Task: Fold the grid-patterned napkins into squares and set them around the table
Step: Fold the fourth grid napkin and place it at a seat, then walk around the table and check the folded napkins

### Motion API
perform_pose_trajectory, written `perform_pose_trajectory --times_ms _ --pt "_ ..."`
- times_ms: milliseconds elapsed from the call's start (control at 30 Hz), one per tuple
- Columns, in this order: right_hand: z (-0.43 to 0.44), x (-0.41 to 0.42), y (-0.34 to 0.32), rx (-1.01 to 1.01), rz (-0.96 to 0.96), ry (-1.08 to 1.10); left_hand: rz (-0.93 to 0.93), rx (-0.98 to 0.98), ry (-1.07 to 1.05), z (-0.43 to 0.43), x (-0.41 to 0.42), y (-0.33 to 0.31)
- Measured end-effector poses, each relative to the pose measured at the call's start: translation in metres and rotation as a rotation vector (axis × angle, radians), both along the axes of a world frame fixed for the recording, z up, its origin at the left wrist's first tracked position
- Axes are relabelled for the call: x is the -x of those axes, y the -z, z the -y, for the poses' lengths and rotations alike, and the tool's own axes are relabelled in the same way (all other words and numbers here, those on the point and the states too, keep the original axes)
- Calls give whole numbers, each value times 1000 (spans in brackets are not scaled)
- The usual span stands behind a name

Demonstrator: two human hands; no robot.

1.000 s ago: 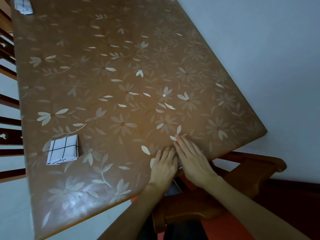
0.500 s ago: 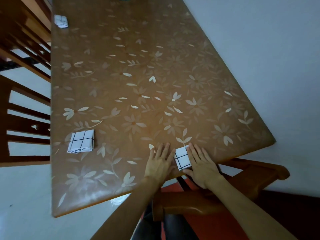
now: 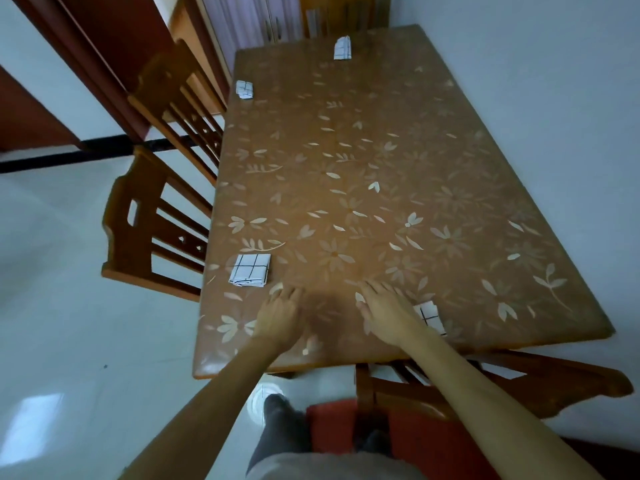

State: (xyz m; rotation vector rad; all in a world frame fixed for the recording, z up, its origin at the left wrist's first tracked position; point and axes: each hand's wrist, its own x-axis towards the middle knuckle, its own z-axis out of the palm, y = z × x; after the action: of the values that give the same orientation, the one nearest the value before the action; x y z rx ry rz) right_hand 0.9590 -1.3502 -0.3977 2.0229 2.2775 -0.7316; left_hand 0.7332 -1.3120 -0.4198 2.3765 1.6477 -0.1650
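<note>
altogether four folded napkins (image 3: pixel 249 270) (image 3: pixel 244 89) (image 3: pixel 342 48) (image 3: pixel 431 315), two hands (image 3: pixel 277 317) (image 3: pixel 388 313)

The right grip (image 3: pixel 388 315) covers part of the nearest napkin (image 3: pixel 431 317); folds of the farthest napkin (image 3: pixel 342 48) are too small to tell.

- The scene is dimly lit; a cool bluish cast lies over the wall (image 3: pixel 554 98) and floor (image 3: pixel 52 306), while the table (image 3: pixel 381 150) is rendered warm brown.
- A pale glare patch is seen on the floor at lower left, and a round one below the table's near edge.
- A soft shadow is cast on the table between the left hand (image 3: pixel 277 320) and right hand (image 3: pixel 388 313).
- Lines are bowed toward the edges, and the chairs (image 3: pixel 149 237) are stretched.
- The far napkins (image 3: pixel 342 48) are rendered soft.
</note>
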Motion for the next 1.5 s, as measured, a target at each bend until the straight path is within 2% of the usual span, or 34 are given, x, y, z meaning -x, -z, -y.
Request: perform_pose_trajectory --times_ms 200,467,600,700,833,933,1033,1167,1300,1400,1500 --pt "-35 80 6 28 -10 -64 96 67 -108 -27 61 6" --pt "-100 197 48 100 -89 123 0 115 -18 -99 141 30" --pt "-112 232 60 202 15 178 -84 225 185 -118 167 48" --pt "-109 247 71 230 43 183 -136 234 336 -117 183 66" --pt "-110 256 82 242 155 181 -125 175 388 -121 198 88" --pt "-120 262 86 174 211 115 -109 153 376 -128 205 95" --pt "-144 267 93 194 288 14 -83 119 314 -145 210 96" --pt "-186 270 94 161 206 15 -126 152 248 -180 217 93" --pt "-222 274 97 88 210 13 -188 209 225 -212 212 68" --pt "-237 283 91 -63 180 50 -99 168 219 -229 201 59" --pt "-247 286 92 -68 148 1 4 139 175 -238 192 69"
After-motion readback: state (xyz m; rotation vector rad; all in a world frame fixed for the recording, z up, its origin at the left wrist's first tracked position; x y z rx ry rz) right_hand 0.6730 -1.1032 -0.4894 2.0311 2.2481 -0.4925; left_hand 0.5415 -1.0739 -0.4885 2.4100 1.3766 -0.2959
